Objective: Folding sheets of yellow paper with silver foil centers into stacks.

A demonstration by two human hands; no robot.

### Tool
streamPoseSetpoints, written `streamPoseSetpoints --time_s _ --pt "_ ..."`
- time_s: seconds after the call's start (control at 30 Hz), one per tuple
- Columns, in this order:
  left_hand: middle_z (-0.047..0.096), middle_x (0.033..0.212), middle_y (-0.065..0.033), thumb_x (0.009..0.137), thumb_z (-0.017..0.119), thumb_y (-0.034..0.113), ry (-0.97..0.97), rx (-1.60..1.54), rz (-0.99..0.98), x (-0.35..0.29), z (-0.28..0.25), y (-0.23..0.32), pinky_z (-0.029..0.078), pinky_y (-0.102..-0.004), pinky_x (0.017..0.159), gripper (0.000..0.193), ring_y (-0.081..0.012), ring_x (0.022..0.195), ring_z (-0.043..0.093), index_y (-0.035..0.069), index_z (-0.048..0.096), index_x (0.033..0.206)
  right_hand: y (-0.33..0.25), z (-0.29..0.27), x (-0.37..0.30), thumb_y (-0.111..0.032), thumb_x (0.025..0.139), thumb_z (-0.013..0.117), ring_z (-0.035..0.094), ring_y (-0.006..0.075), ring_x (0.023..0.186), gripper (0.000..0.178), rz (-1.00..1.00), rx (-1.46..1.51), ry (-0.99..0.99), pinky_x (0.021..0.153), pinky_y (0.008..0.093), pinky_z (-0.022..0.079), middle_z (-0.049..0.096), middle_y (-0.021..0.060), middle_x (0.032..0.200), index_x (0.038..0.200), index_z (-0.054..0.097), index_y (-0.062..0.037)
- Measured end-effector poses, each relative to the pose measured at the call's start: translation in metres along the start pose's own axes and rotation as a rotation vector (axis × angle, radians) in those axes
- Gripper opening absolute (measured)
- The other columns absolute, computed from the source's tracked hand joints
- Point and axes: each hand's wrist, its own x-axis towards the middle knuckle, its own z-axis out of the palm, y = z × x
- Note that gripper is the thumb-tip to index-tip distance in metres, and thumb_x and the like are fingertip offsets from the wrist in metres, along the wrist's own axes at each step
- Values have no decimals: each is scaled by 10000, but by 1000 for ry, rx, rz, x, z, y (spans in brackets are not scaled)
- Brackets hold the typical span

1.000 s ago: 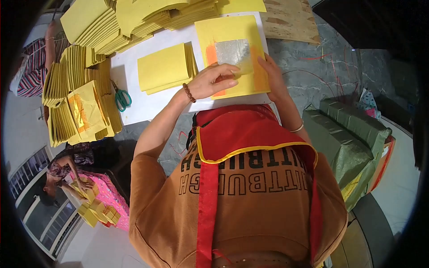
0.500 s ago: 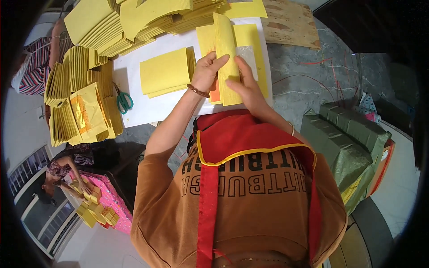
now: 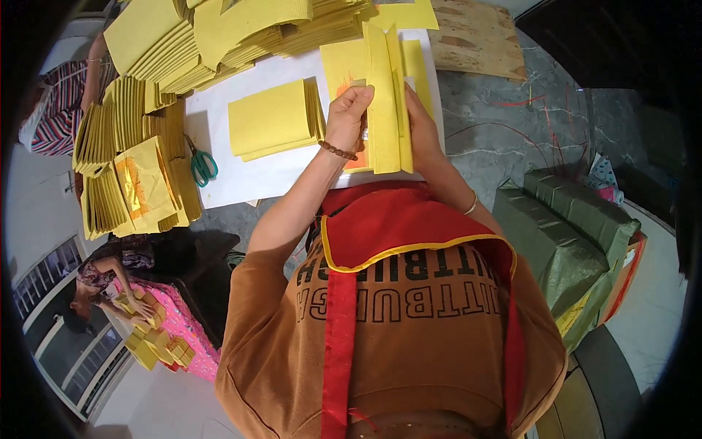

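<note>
A folded bundle of yellow paper (image 3: 385,110) stands nearly on edge between my two hands, its upper end split into two flaps. My left hand (image 3: 349,117) is closed at the left side of the bundle, with the thumb pressed against the paper. Along the right side lies my right hand (image 3: 424,132), its fingertips hidden behind the bundle. Underneath are flat yellow sheets (image 3: 341,60) with an orange print, partly covered by hands and bundle. Left of these, a folded yellow paper stack (image 3: 269,115) rests on the white tabletop (image 3: 219,183).
Large piles of folded yellow paper (image 3: 150,44) fill the table's far left. Green-handled scissors (image 3: 202,167) lie beside them. A wooden board (image 3: 475,40) is at the back right, green wrapped bales (image 3: 548,234) at right. Two other people work at the left.
The bundle has tipped more upright and opened into two flaps, shifting slightly right. My right hand has moved right, its fingers passing behind the paper. My left hand has moved slightly right.
</note>
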Motion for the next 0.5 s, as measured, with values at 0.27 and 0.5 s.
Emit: streamPoseSetpoints --time_s 0.27,0.5 --pt "481 577 61 867 592 243 38 154 -12 1 -2 -2 274 -180 405 191 -15 452 351 62 589 805 -23 -4 -3 -432 935 343 550 155 960 467 135 197 -65 829 294 454 558 58 1084 1216 451 -75" --pt "488 581 52 863 597 237 1 190 -35 -8 17 11 306 -177 397 193 -16 451 391 49 577 823 -5 -2 0 -355 927 418 550 121 899 376 142 101 -49 747 271 468 560 31 1021 1188 466 -88"
